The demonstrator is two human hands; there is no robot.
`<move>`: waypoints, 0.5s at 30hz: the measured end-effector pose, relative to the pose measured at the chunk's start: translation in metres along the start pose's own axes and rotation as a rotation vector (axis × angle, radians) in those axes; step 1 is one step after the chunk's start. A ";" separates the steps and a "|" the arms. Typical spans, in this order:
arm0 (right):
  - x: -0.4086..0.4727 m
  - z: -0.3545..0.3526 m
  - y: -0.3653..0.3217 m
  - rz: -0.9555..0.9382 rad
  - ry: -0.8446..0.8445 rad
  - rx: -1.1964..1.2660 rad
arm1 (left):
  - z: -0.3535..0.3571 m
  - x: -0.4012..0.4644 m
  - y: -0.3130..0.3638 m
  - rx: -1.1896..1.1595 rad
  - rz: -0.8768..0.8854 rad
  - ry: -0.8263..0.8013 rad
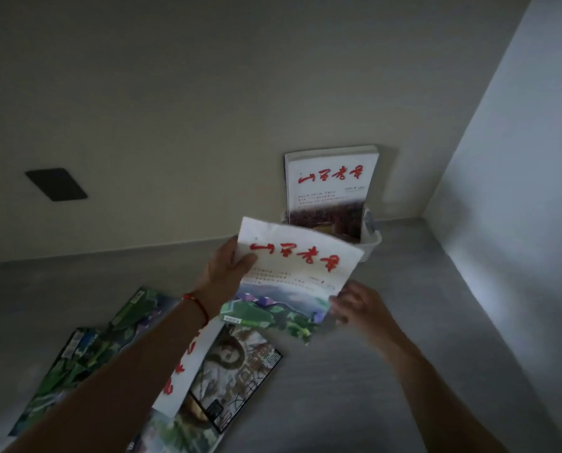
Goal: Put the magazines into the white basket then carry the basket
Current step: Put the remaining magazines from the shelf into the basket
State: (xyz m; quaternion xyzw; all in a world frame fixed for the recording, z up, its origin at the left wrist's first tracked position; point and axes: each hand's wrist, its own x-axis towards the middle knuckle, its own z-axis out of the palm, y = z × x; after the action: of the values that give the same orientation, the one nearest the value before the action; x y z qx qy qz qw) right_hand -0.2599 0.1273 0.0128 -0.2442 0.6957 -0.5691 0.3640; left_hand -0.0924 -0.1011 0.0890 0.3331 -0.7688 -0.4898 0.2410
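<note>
magazines counted: one held in the air, one visible front cover standing in the white basket [371, 245] with further edges stacked behind it (number behind cannot be told), and at least four lying on the desk [403, 322] toward its near left side.

the held magazine [292, 273] has a white cover with red script and sits tilted just in front of the basket, apart from the desk surface. the left hand [227, 269] grips its upper left edge, thumb curled over the cover. the right hand [354, 302] is at the lower right corner with fingers bent around the edge (blurred, so how firmly it pinches cannot be told).

the basket stands at the far edge of the desk, against the back wall [175, 109], near the far right corner. the standing magazine [330, 184] rises well above its rim.

the loose magazines [234, 380] overlap one another, partly under the left forearm. the right half of the desk, between the basket and the side wall [518, 174], shows bare surface. a dark rectangular plate [56, 184] is on the back wall, left.
</note>
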 end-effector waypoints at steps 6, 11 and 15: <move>0.059 -0.072 -0.109 -0.371 0.279 -0.538 | 0.011 0.037 0.065 -0.169 0.130 0.043; 0.101 -0.110 -0.157 -0.462 0.363 -0.633 | 0.034 0.087 0.088 0.021 0.109 0.221; 0.135 -0.121 -0.144 -0.407 0.348 -0.635 | 0.063 0.111 0.071 -0.050 -0.055 0.231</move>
State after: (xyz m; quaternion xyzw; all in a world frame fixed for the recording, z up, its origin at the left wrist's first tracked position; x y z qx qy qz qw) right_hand -0.4482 0.0665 0.1322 -0.3773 0.8252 -0.4194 0.0276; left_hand -0.2295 -0.1261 0.1338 0.4022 -0.7140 -0.4736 0.3227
